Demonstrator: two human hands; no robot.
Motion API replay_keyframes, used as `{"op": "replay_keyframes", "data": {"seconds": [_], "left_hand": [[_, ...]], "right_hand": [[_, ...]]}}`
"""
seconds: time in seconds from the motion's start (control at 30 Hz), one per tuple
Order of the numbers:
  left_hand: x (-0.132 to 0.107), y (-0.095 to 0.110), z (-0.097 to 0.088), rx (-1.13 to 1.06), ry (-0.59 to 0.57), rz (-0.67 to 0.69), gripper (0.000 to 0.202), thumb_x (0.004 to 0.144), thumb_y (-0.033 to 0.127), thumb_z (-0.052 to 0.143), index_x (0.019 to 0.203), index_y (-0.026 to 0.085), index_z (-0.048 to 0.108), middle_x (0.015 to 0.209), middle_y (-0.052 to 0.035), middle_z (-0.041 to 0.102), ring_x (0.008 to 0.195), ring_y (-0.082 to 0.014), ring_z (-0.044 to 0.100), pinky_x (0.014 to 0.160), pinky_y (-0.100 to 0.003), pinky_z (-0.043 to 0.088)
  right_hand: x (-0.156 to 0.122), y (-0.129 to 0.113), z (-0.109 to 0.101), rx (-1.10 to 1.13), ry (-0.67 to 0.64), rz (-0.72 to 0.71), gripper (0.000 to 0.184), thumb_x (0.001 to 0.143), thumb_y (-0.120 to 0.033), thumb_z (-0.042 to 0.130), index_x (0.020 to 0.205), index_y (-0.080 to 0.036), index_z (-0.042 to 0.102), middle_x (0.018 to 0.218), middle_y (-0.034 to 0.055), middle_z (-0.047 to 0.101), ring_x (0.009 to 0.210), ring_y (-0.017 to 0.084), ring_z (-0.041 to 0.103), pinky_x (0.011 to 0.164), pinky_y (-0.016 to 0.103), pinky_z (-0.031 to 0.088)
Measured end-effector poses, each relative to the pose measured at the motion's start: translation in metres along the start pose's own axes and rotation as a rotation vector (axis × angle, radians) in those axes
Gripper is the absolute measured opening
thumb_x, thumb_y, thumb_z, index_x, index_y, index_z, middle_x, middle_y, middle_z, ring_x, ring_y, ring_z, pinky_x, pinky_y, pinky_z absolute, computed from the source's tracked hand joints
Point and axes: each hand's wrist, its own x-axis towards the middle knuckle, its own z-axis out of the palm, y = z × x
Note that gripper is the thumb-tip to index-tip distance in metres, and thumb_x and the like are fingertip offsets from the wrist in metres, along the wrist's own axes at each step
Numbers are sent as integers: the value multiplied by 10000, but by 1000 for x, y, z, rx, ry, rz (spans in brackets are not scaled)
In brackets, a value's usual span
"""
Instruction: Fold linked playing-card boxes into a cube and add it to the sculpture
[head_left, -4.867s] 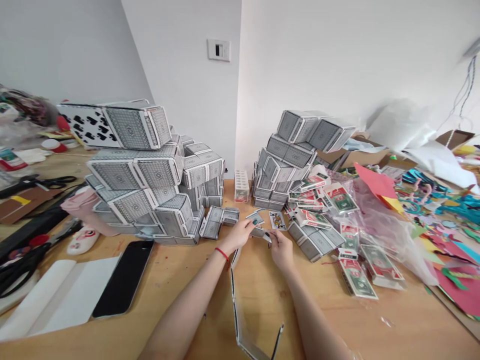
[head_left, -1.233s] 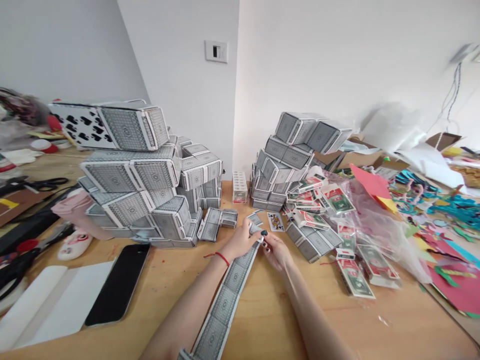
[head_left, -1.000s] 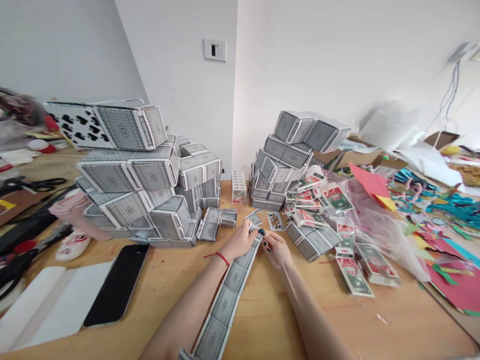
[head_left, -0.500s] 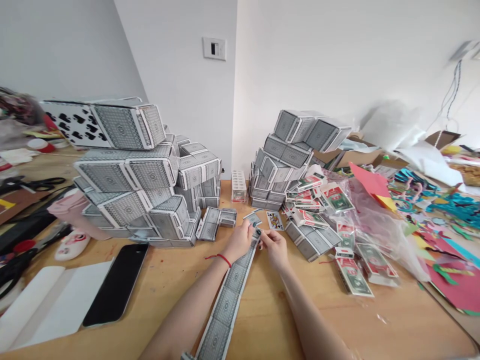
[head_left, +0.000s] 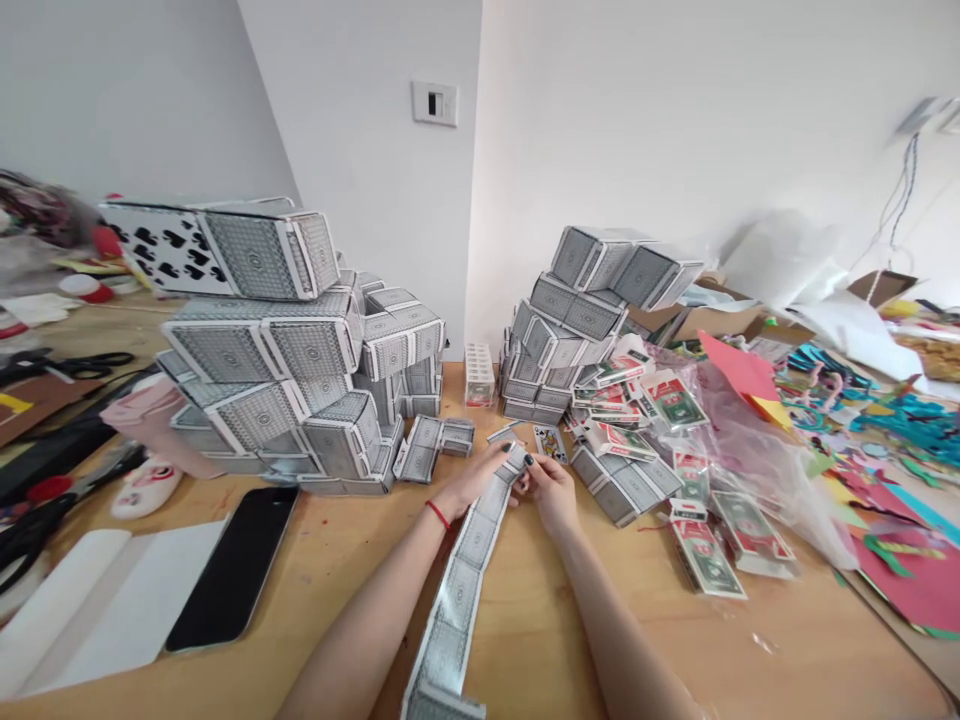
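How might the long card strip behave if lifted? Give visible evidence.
The card strip would probably feel light, looking thin. It may hinge at its seams, since its near end folds up. Panels are likely fairly stiff, since most look flat.

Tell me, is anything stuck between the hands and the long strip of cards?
No, nothing I can see. The left hand and the right hand are both on the strip of cards, near its far end. A loose card lies just beyond the right hand, not between.
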Motion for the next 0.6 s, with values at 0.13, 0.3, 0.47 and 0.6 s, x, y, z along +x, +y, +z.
{"op": "replay_keyframes", "data": {"seconds": [0.13,0.3,0.47,0.6], "left_hand": [[-1,7,-7,-28,25,-6,460,833,374,485,1258,198,489,875,-68,650,642,-123,577,524,-212,452],[-5,18,-15,79,21,-26,394,834,326,461,1194,201,560,966,-65,646,729,-141,602,622,-247,495],[-9,21,-21,328,94,-145,366,846,369,461,1150,194,562,919,-58,649,704,-140,631,666,-267,500],[-9,21,-27,480,175,-145,308,837,368,486,1070,185,571,921,-52,652,677,-136,639,654,-253,494]], "right_hand": [[8,6,-4,-150,101,-98,370,697,-461,638,920,-166,637,556,-18,574,474,120,496,475,254,410],[16,12,-9,-487,204,-206,429,751,-490,528,971,-135,626,538,1,584,445,141,509,454,265,412],[30,14,1,-660,204,-226,380,670,-423,612,955,-174,651,887,86,677,691,211,619,627,329,479],[44,13,11,-783,222,-233,408,560,-325,697,946,-197,660,1038,103,640,1020,292,561,873,394,417]]}}
